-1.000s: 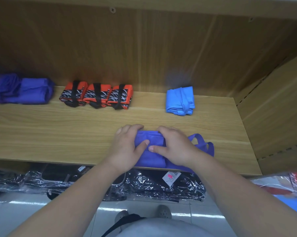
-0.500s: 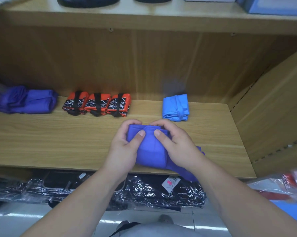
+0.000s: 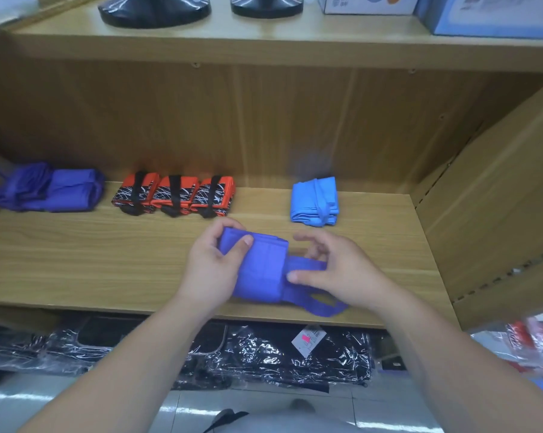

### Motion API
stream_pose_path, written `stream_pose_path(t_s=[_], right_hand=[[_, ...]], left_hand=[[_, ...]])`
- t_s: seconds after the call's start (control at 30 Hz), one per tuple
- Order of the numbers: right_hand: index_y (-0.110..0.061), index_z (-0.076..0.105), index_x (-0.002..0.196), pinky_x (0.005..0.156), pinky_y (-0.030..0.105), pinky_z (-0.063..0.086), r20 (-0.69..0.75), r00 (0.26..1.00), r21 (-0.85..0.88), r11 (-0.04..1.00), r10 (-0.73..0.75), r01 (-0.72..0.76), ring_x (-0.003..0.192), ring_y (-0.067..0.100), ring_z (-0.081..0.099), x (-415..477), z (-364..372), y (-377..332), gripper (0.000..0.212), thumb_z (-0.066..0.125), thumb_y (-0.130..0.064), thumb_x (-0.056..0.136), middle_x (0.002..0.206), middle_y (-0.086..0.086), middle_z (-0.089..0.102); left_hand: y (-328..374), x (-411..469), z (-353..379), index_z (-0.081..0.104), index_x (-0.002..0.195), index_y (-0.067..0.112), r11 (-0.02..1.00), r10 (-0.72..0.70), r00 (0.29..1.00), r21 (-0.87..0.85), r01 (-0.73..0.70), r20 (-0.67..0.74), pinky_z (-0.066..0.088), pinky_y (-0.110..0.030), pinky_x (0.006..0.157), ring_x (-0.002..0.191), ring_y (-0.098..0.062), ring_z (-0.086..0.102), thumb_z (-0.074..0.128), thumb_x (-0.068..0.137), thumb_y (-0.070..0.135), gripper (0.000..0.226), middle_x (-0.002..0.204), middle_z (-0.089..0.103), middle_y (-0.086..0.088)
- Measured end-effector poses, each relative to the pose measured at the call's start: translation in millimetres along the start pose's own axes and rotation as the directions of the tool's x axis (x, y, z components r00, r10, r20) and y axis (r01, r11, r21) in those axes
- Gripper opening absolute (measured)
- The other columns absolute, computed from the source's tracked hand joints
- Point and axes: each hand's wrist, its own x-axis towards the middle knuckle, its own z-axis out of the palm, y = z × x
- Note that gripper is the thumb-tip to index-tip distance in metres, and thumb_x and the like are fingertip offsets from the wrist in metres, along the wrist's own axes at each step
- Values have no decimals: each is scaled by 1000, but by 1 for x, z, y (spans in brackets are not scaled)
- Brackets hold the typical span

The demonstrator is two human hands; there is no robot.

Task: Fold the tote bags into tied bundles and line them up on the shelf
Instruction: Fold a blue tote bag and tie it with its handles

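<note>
Where the bag lies: purple tote bag (image 3: 260, 270), folded, near the front edge of the shelf (image 3: 76, 260), in front of the orange bundles (image 3: 173, 195) and blue bundle (image 3: 314, 201).
Left hand (image 3: 214, 270): grips the folded pack, thumb on top, apparently pinning the folds.
Right hand (image 3: 335, 270): pinches a handle strap (image 3: 304, 264), probably ready for wrapping.
Axis: left to right along the shelf; handles point right.

Wood-grain back panel (image 3: 264, 126), slanted side panel (image 3: 498, 214) — glossy grey floor (image 3: 8, 398) below
</note>
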Motion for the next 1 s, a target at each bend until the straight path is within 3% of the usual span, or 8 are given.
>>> stream_pose_path(t_s=[0.13, 0.23, 0.3, 0.5, 0.6, 0.7, 0.8, 1.0], right_hand=[[-26, 64, 69, 59, 28, 41, 81, 996, -302, 953, 47, -21, 57, 5, 50, -9, -29, 6, 20, 81, -20, 78, 60, -11, 60], [-19, 67, 68, 61, 24, 45, 69, 998, 227, 974, 9, -24, 60, 7, 56, -17, -35, 1, 21, 74, -5, 82, 66, 2, 65], [-18, 69, 68, 64, 22, 48, 42, 998, 596, 803, -40, 7, 64, 11, 61, -23, -38, -5, 18, 66, -2, 76, 69, 8, 65], [-9, 58, 70, 48, 26, 45, 107, 979, 913, 408, -173, -28, 35, 12, 36, -33, -29, -23, 8, 63, -7, 65, 54, 8, 47], [-3, 67, 86, 45, 23, 42, 361, 915, 750, 639, -180, -171, 32, 13, 42, -38, -33, -22, 28, 68, -22, 67, 60, 18, 61], [1, 58, 113, 60, 31, 50, 571, 818, 220, 947, 69, -233, 54, 23, 66, -42, -30, -23, 78, 68, -65, 73, 82, 15, 75], [-15, 61, 122, 80, 29, 55, 554, 789, -127, 964, 266, -235, 86, 21, 76, -39, -16, -24, 94, 39, -90, 69, 103, 3, 77], [-17, 57, 139, 104, 30, 45, 508, 837, 468, 750, 204, -467, 124, 13, 61, -17, -7, -8, 111, 28, -98, 69, 136, 0, 65]], left_hand=[[-2, 7, -16, 65, 88, 30, 1000, -12, 998, 23, 13, -56, 54, -50, 85, 80, -14, 59, 71, 93, 12, 20, 87, 66, 8], [-5, 6, -20, 66, 87, 29, 999, -38, 997, 14, 39, -66, 54, -46, 83, 79, -11, 59, 71, 92, 9, 21, 85, 66, 12], [-7, 3, -21, 65, 88, 23, 998, -59, 996, -6, 59, -60, 51, -42, 80, 76, -9, 58, 70, 92, 5, 19, 83, 65, 12], [-5, -2, -10, 64, 87, 21, 999, -41, 999, -10, 40, -33, 53, -45, 80, 77, -13, 58, 71, 91, 4, 18, 83, 64, 10], [-3, 2, -11, 66, 84, 28, 997, -65, 993, -41, 61, -96, 56, -50, 80, 77, -15, 60, 74, 89, 12, 19, 82, 66, 10], [3, 9, -18, 66, 83, 28, 992, -77, 979, -116, 56, -191, 54, -44, 76, 74, -13, 61, 72, 91, 12, 19, 79, 67, 10], [18, 8, -15, 66, 86, 24, 981, -61, 980, -193, 24, -190, 53, -39, 74, 75, -13, 63, 69, 93, 8, 18, 82, 68, 6], [41, -6, -19, 67, 86, 28, 963, -21, 997, -270, 2, -68, 54, -35, 69, 79, -15, 65, 71, 92, 10, 19, 88, 69, 3]])
